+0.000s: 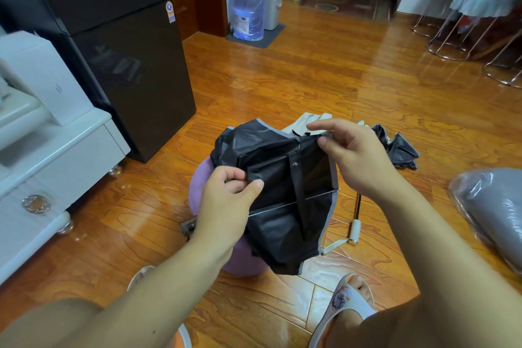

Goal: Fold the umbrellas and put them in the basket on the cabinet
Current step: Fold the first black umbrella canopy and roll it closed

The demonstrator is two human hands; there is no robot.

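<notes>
Hands (285, 178) pinching black umbrella (285, 206)

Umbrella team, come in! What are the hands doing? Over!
Left hand and right hand both pinching black umbrella fabric, mid-fold. Second umbrella lying unfolded on floor. Basket not in sight.

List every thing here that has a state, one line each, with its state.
black umbrella: canopy loose, not yet folded, held up by both hands
left hand: pinches a canopy fold
right hand: pinches the canopy's upper edge
second umbrella: lying on the floor, canopy crumpled, unfolded
fridge: doors closed
water bottle: upright, capped
</notes>
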